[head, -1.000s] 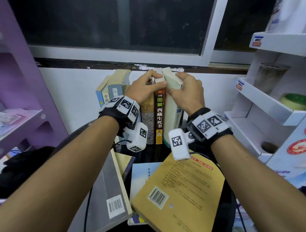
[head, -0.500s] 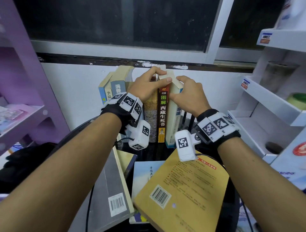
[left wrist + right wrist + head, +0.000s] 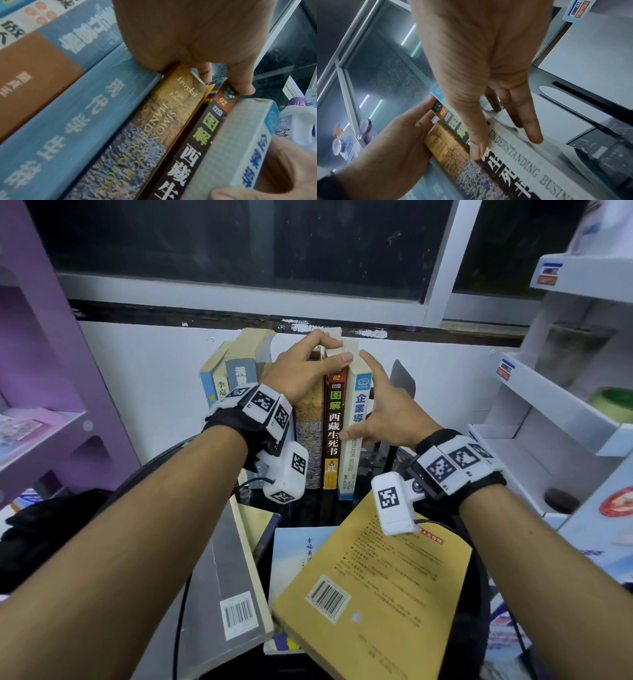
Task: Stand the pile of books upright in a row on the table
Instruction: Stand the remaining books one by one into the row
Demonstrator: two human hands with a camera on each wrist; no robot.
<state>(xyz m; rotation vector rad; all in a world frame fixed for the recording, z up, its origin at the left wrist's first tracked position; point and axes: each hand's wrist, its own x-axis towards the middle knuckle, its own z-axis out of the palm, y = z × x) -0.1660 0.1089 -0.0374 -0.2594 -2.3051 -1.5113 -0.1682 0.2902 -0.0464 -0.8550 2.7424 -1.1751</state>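
Observation:
Several books stand upright in a row against the wall. My left hand [image 3: 334, 348] curls over their tops and grips the mottled book [image 3: 308, 436] and the dark brown book [image 3: 334, 422], with the thumb at the top corner. At the row's right end stands the white book [image 3: 361, 405]. My right hand [image 3: 376, 402] presses it, thumb on the spine and straight fingers [image 3: 534, 135] flat on its right cover. More books lie flat in front: a yellow book [image 3: 376, 587], a grey book [image 3: 226, 577] and a light blue book [image 3: 298, 549].
A black metal bookend [image 3: 402, 378] stands just right of the white book. A purple shelf [image 3: 44, 371] is at the left and white shelves [image 3: 548, 412] at the right. The dark glass table [image 3: 308, 510] shows between the row and the lying books.
My right hand slid from the white book's top down to its spine and side. The white book, tilted before, now stands straight against the dark brown one. My left hand stayed on the tops.

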